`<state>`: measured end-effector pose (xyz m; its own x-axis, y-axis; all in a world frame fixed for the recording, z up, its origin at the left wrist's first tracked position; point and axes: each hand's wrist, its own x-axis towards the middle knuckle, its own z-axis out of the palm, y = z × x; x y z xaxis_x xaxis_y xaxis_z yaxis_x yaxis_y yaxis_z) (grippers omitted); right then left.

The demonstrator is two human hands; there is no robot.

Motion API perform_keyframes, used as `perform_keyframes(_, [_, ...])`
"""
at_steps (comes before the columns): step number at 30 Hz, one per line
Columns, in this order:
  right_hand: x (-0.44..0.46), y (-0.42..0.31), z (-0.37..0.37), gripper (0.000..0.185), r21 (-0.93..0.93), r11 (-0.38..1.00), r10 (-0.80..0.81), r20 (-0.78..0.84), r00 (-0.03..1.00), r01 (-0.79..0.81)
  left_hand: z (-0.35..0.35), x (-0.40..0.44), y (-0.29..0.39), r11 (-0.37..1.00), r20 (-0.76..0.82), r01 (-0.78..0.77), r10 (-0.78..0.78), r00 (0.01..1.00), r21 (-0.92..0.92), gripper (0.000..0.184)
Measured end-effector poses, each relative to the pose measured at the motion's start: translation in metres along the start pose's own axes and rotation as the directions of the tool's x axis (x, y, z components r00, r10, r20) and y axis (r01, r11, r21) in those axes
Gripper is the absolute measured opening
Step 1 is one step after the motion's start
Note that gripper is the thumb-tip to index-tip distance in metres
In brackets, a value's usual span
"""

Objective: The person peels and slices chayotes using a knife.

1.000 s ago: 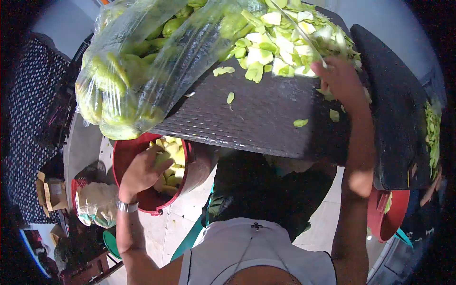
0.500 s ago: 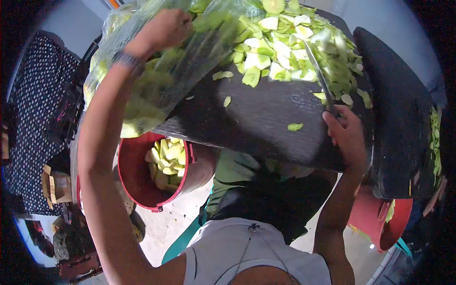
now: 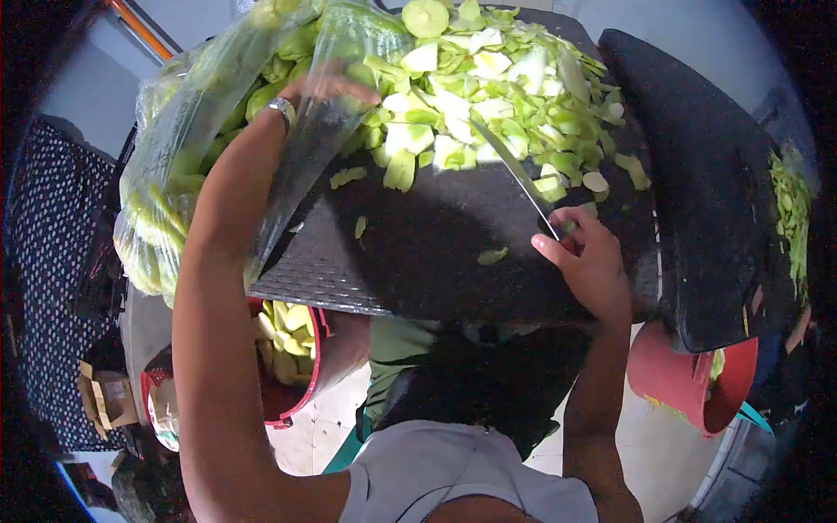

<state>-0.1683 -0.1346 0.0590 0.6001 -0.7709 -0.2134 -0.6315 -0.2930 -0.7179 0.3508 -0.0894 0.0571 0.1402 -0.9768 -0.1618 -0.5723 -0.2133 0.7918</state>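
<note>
My left hand (image 3: 330, 87) is at the mouth of a clear plastic bag (image 3: 187, 196) full of whole green fruit, whose kind I cannot tell. Its fingers stretch to the right, partly veiled by the film, toward a heap of green peels and pale slices (image 3: 462, 109). My right hand (image 3: 588, 257) is closed around the handle of a knife (image 3: 514, 170) over the dark board (image 3: 418, 244). The blade points up and left, its tip by the edge of the heap. A few loose peels lie on the board below.
Below the board's left edge stands a red bucket (image 3: 318, 366) holding pale cut pieces, partly hidden by my left arm. Another red bucket (image 3: 676, 375) is at lower right. A black chair-like panel (image 3: 697, 192) borders the board on the right. A cardboard box (image 3: 109, 401) sits at lower left.
My left hand has shifted down, its fingers now stretched out, and the plastic has stopped blurring. The knife in my right hand tilts further left. The whole view has shifted somewhat.
</note>
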Motion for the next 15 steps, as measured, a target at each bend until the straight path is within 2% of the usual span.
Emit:
perform_keyframes(1, [0.001,0.004,0.003,0.051,0.068,0.997,-0.019,-0.028,0.999,0.021,-0.001,0.004,-0.004,1.000,-0.020,-0.008,0.009,1.000,0.017,0.090])
perform_keyframes(2, [0.003,0.013,0.008,0.051,0.136,0.990,-0.038,-0.053,0.998,0.045,0.019,-0.015,0.027,0.997,-0.107,0.037,-0.028,0.994,0.075,0.087])
perform_keyframes(3, [0.005,0.016,0.012,0.050,0.203,0.976,-0.057,-0.081,0.995,0.073,0.021,-0.020,0.036,0.990,-0.161,0.083,-0.064,0.985,0.111,0.077])
perform_keyframes(5, [0.004,0.009,0.007,0.050,0.179,0.983,-0.027,-0.060,0.998,0.038,0.019,-0.023,0.041,0.973,-0.227,0.179,-0.143,0.963,0.148,0.051])
perform_keyframes(8, [0.004,0.017,0.011,0.042,0.201,0.978,-0.045,-0.091,0.995,0.062,-0.007,-0.046,0.006,0.999,-0.129,0.049,-0.046,0.991,0.017,0.052])
perform_keyframes(10, [0.005,0.019,0.012,0.040,0.230,0.971,-0.048,-0.086,0.995,0.067,-0.052,-0.056,-0.007,0.956,-0.024,0.243,-0.242,0.970,0.164,0.028])
perform_keyframes(12, [0.004,0.015,0.009,0.044,0.239,0.971,-0.014,-0.030,0.999,0.021,-0.059,-0.095,-0.009,0.983,-0.145,0.174,-0.164,0.976,0.062,0.024])
perform_keyframes(14, [0.002,0.014,0.009,0.040,0.244,0.968,-0.047,-0.051,0.998,0.058,-0.056,-0.114,-0.001,0.967,-0.338,0.170,-0.227,0.913,-0.192,0.021])
perform_keyframes(15, [0.001,0.014,0.008,0.038,0.244,0.967,-0.063,-0.062,0.996,0.076,-0.047,-0.116,0.022,0.902,-0.433,0.169,-0.346,0.832,-0.398,0.019])
